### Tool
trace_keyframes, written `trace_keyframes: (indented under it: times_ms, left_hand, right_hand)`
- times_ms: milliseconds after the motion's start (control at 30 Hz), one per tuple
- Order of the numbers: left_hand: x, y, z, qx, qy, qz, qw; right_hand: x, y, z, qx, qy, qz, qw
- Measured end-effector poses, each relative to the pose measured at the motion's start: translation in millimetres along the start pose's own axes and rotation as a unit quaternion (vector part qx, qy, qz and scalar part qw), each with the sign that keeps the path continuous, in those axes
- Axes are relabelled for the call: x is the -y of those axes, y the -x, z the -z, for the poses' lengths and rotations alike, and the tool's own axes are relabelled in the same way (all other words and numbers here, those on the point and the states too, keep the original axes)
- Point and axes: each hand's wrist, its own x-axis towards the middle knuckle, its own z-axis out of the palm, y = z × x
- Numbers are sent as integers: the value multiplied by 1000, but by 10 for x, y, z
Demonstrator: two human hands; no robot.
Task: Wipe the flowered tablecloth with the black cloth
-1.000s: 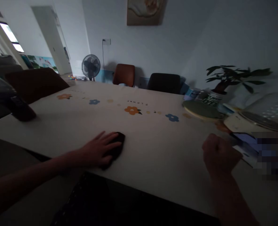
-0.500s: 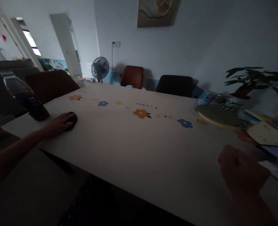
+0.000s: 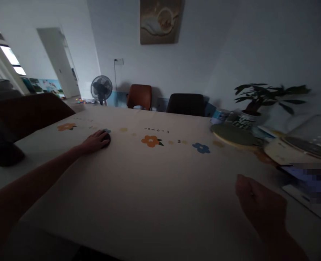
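Note:
My left hand [image 3: 94,142] lies over a black computer mouse [image 3: 107,140] on the pale tablecloth [image 3: 149,195], its fingers resting on top and round the side. Only the far edge of the mouse shows. A blue printed flower is partly covered just behind it. On the right side of the table my right hand [image 3: 261,203] is closed in a fist; no object shows in it. A dark bottle [image 3: 5,154] stands at the left edge of the view, partly cut off.
At the right are a potted plant [image 3: 247,116], a round green mat [image 3: 233,135], a pale round-topped appliance [image 3: 280,150] and flat items, partly blurred. Beyond the table stand an orange-brown chair [image 3: 140,96], a dark chair [image 3: 186,103] and a fan [image 3: 101,88]. Another brown chair [image 3: 32,108] is at left.
My left hand and the mouse have slid right and away from the table's near edge. The view has turned right and tilted up. My right hand stays a fist.

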Motion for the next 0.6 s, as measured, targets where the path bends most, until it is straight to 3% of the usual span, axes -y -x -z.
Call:
trace_keyframes:
  times_ms: [367, 600]
  left_hand:
    - [-1728, -1345, -66, -7, 50, -42, 998]
    - [-2627, -1852, -73, -1, 65, -83, 994]
  right_hand:
    - [30, 49, -81, -39, 31, 167, 985]
    - [99, 53, -57, -32, 53, 223, 973]
